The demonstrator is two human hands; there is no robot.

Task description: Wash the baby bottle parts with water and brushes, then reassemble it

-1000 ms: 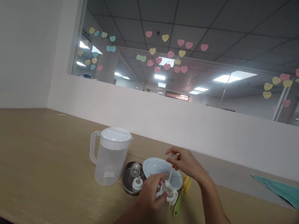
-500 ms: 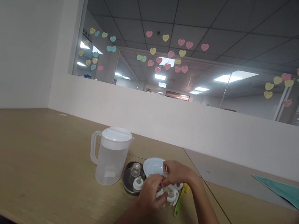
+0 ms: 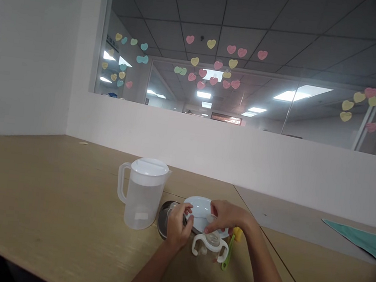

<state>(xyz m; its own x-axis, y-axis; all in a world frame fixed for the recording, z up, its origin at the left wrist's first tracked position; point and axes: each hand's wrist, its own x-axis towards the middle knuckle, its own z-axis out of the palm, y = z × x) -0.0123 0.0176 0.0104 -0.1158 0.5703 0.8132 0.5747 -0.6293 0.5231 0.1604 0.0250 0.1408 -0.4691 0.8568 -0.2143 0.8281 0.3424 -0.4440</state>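
Note:
A small clear baby cup with two white handles [image 3: 211, 247] stands on the wooden table [image 3: 46, 206] in front of a white bowl [image 3: 200, 205]. My right hand [image 3: 225, 216] reaches over the bowl's near rim, its fingertips closed on the top of the cup. My left hand [image 3: 177, 225] is curled over a round metal dish [image 3: 164, 216] just left of the bowl and covers the small parts lying in it. Whether it grips one is hidden.
A translucent lidded pitcher [image 3: 142, 195] stands left of the dish. A green-handled brush [image 3: 228, 255] and a yellow sponge [image 3: 237, 233] lie right of the cup. A teal cloth [image 3: 361, 240] lies far right. A low white wall with a window runs behind the table.
My right hand lowered a long white piece into the cup and now rests on its top. My left hand let go of the cup and moved left over the metal dish.

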